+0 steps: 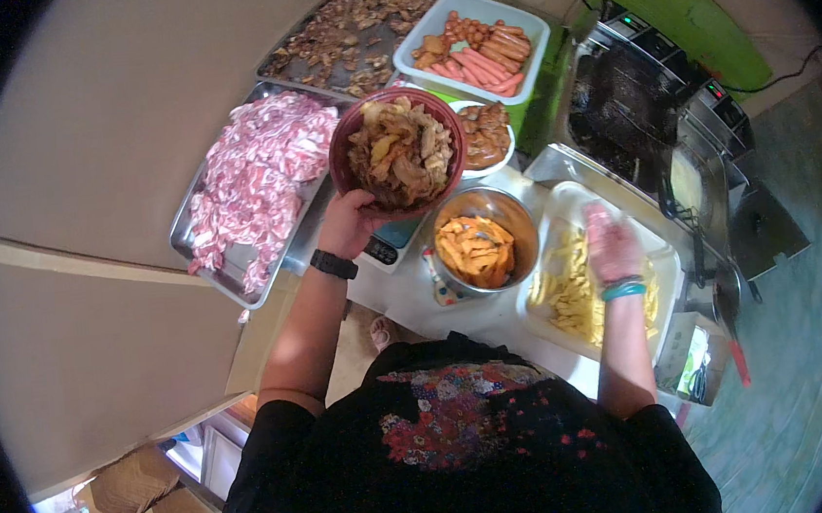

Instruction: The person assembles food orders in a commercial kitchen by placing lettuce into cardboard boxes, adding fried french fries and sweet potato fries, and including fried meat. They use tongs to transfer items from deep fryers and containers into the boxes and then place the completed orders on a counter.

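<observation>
Steel pot: orange strips (pixel 474 251) are filling the lower part of the steel pot (pixel 502 203), the landmark for the places below.
Red bowl: the left hand (pixel 348 225) is gripping the red bowl (pixel 337 160) up and left of the pot, its near rim pinched with the thumb lapping over — probably so the load is not tipping. The other fingers are hiding beneath; I cannot tell their spread.
Browned meat: browned slices (pixel 402 155) are lying inside the bowl.
Scale: a scale (pixel 385 244) is sitting just left of the pot, partly covered by the bowl.
Fries tub: the right hand (pixel 613 244) is hovering over or touching pale fries (pixel 571 296) in the white tub (pixel 563 206), right of the pot — blurred, so I cannot tell whether its fingers are spread or pinching.
Fryer: the fryer (pixel 622 101) is standing beyond the pot, up and right, seemingly kept within reach.
Raw meat: sliced raw meat (pixel 253 177) is lying well left of the pot, its raised-edge tray (pixel 236 262) likely containing the pieces.
</observation>
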The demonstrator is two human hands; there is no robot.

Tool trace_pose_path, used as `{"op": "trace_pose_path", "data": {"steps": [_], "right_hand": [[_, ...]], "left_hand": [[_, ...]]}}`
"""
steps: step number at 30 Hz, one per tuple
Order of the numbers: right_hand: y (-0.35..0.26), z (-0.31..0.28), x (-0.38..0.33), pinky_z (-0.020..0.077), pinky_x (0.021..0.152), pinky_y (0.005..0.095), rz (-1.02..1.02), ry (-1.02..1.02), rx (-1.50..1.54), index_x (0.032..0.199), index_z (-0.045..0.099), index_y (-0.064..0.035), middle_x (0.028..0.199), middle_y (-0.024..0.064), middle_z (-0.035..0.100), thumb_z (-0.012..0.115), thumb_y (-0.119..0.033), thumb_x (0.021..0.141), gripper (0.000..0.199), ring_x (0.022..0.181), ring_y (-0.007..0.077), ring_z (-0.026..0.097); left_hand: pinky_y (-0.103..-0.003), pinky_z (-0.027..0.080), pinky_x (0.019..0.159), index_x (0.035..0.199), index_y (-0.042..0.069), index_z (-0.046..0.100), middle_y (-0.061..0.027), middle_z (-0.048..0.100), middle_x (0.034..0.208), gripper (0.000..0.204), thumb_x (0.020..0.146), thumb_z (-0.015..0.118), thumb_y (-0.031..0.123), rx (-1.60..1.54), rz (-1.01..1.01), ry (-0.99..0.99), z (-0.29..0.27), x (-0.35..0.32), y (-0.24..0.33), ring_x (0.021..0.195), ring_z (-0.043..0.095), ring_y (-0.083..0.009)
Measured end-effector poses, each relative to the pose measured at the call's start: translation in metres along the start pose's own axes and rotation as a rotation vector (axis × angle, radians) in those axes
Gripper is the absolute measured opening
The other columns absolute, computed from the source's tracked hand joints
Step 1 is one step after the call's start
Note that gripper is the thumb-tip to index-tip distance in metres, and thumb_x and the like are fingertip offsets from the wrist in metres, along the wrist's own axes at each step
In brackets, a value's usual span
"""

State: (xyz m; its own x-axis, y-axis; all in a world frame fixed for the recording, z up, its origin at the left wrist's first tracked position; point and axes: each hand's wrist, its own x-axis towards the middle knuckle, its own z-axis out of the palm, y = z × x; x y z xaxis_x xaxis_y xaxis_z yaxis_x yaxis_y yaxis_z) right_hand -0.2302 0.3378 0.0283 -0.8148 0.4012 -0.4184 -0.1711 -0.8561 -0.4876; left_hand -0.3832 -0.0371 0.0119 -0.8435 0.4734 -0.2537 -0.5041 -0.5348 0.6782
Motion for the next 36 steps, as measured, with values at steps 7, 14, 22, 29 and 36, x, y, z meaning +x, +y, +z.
{"op": "trace_pose_path", "data": {"steps": [7, 14, 22, 29, 36], "right_hand": [[-0.11, 0.03, 0.025, 0.0512, 0.071, 0.0321, 0.267, -0.32, 0.176, 0.121, 0.034, 0.0055, 0.11, 0.0197, 0.052, 0.048, -0.026, 0.087, 0.048, 0.083, 0.0217, 0.058], [-0.105, 0.066, 0.019, 0.0309, 0.039, 0.0178, 0.12, -0.205, -0.17, 0.097, 0.048, 0.0001, 0.06, -0.0008, 0.042, 0.053, 0.002, 0.075, 0.023, 0.045, 0.0061, 0.036], [-0.075, 0.033, -0.028, 0.0322, 0.041, 0.0189, 0.007, -0.207, -0.324, 0.11, 0.045, 0.0012, 0.065, 0.0007, 0.048, 0.053, -0.006, 0.078, 0.034, 0.047, 0.0062, 0.038], [-0.073, 0.033, -0.042, 0.0339, 0.041, 0.0212, 0.056, -0.159, -0.257, 0.108, 0.046, 0.0011, 0.066, 0.0021, 0.05, 0.054, -0.007, 0.078, 0.032, 0.048, 0.0082, 0.042], [-0.076, 0.033, -0.032, 0.0338, 0.041, 0.0213, 0.074, -0.128, -0.168, 0.101, 0.047, -0.0035, 0.062, 0.0011, 0.047, 0.052, -0.004, 0.076, 0.026, 0.047, 0.0079, 0.039]], "left_hand": [[-0.049, 0.046, 0.084, 0.128, 0.003, 0.025, -0.0187, 0.037, 0.126, 0.058, 0.072, 0.035, -0.005, -0.009, 0.127, -0.185, 0.088, 0.036, -0.015, 0.112, 0.043, -0.0356], [-0.044, 0.045, 0.086, 0.122, -0.001, 0.035, -0.0157, 0.048, 0.117, 0.048, 0.074, 0.04, -0.001, 0.136, 0.019, -0.122, 0.151, 0.08, -0.022, 0.104, 0.05, -0.0309], [-0.035, 0.049, 0.074, 0.119, 0.0, 0.033, -0.0105, 0.052, 0.102, 0.047, 0.074, 0.041, -0.006, 0.368, 0.254, -0.027, 0.252, 0.14, -0.041, 0.083, 0.058, -0.0236], [-0.04, 0.037, 0.086, 0.119, 0.001, 0.034, -0.0229, 0.046, 0.105, 0.05, 0.075, 0.053, 0.014, 1.356, 1.209, -0.026, 0.309, 0.216, -0.093, 0.098, 0.044, -0.0383], [-0.038, 0.038, 0.081, 0.116, 0.0, 0.041, -0.0194, 0.041, 0.114, 0.047, 0.075, 0.05, 0.021, 1.774, 1.566, -0.09, 0.327, 0.228, -0.121, 0.094, 0.042, -0.0331]]}}
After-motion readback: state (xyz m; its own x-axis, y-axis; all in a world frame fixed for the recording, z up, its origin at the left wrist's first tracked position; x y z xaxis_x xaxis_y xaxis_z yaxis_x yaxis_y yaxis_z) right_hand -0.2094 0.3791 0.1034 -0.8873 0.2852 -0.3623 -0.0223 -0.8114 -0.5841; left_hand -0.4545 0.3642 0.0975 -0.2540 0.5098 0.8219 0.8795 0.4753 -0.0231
